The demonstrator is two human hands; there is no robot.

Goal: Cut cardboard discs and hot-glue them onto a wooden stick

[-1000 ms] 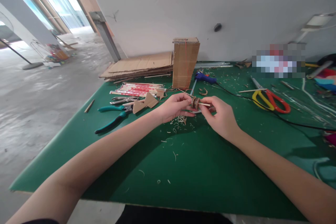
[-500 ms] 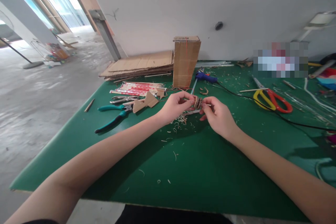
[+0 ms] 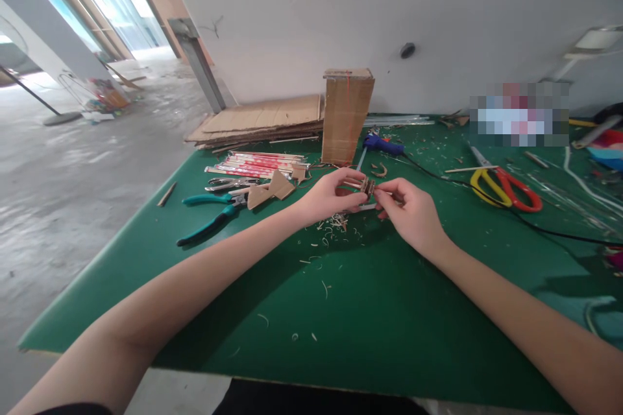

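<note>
A small stack of cardboard discs on a thin wooden stick (image 3: 366, 187) is held between both hands above the green table (image 3: 370, 311). My left hand (image 3: 327, 196) pinches the left side of it, fingers closed. My right hand (image 3: 411, 213) pinches the right end of the stick, fingers curled. Under the hands lie pale shavings (image 3: 331, 228) and a small metal blade whose shape I cannot make out.
Teal pliers (image 3: 207, 214), cardboard cut-outs (image 3: 270, 190) and red-wrapped sticks (image 3: 253, 166) lie left. An upright cardboard box (image 3: 345, 115) and flat cardboard sheets (image 3: 263, 118) stand behind. A blue glue gun (image 3: 382, 144) with black cable and yellow-red scissors (image 3: 506, 187) lie right.
The two hands have shifted slightly and turned the disc stack between the fingers; the stick end at the right is now covered by my right fingers.
</note>
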